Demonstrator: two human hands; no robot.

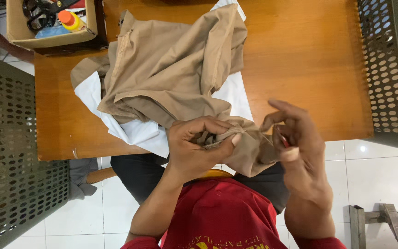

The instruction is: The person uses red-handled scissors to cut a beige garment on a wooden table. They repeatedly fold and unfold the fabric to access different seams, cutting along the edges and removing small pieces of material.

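Orange wooden table (300, 69), white tiled floor (374, 175), green perforated crates (388, 74).

A cardboard box (51, 27) at eleven o'clock is cut off by the top edge; a small red tool (284, 140) is mostly hidden inside the right hand (300, 152).

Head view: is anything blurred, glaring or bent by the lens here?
Head view: light is even and soft, with a mild sheen on the orange-brown wooden table; the right hand looks slightly motion-blurred, while the left hand and the crumpled tan cloth garment are sharp; the green perforated plastic crates at both edges lean outward, showing wide-angle distortion.
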